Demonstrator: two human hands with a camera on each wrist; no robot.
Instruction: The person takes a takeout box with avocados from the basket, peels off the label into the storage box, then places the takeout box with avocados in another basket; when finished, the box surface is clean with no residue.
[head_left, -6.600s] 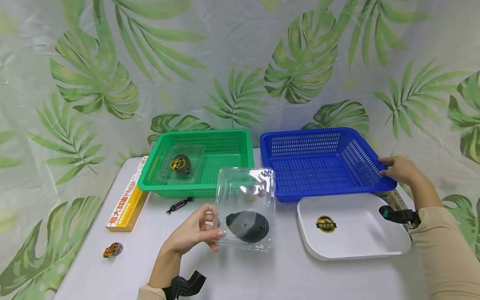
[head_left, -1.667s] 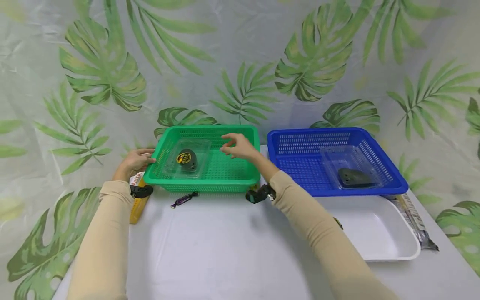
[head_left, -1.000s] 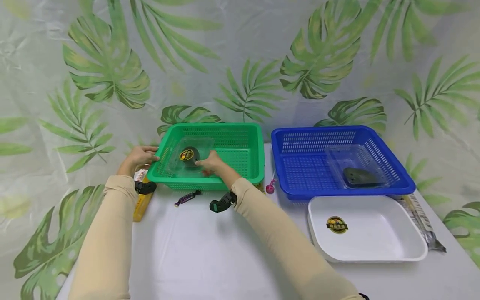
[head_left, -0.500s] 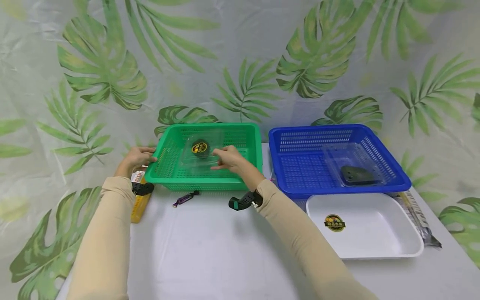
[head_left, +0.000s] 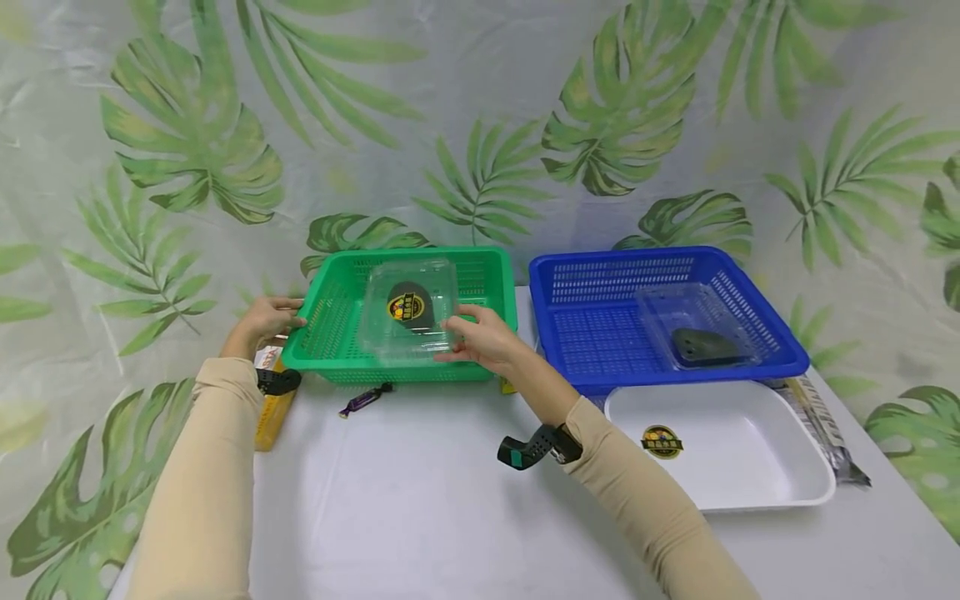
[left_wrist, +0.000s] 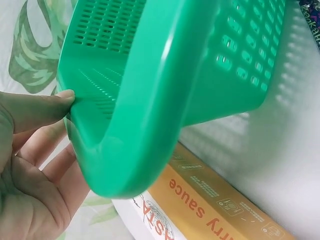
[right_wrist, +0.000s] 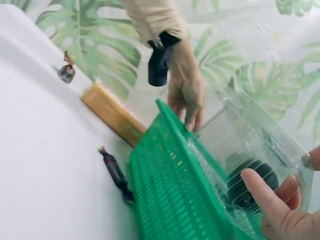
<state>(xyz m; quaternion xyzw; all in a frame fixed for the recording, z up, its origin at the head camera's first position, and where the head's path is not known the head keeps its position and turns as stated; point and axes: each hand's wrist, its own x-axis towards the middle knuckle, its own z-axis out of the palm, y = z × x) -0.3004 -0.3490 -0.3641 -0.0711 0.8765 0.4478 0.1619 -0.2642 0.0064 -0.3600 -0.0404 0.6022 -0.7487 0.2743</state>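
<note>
1. The right hand (head_left: 487, 337) pinches the clear container (head_left: 377, 323) at about 4 o'clock on its edge, thumb and fingers drawn narrow on the plastic.
2. That clear container is over the green basket (head_left: 322, 364), its near side overlapping the front rim in the head view; whether the two touch there, I cannot tell.
3. Inside the clear container sits a dark rounded piece (head_left: 422, 315), seen through the plastic together with a round black-and-yellow label (head_left: 405, 307).
4. The left hand (left_wrist: 30, 165) grips the green basket's rim at 9 o'clock, thumb on top and the other fingers outside.
5. From the green basket's middle, a yellow box (head_left: 272, 421) lies at 8 o'clock below the left hand, and a purple wrapped candy (head_left: 365, 401) at 7 o'clock, both on the tabletop (head_left: 420, 500).
6. At 3 o'clock from the green basket stands the blue basket (head_left: 600, 333), with a second clear container (head_left: 663, 302) and another dark piece (head_left: 705, 347) in its right part.
7. At 6 o'clock from the blue basket lies the white tray (head_left: 742, 442); at the tray's 3 o'clock, a long packet (head_left: 828, 425) rests on the tabletop.
8. A leaf-printed cloth (head_left: 337, 83) hangs at 12 o'clock, behind both baskets.
</note>
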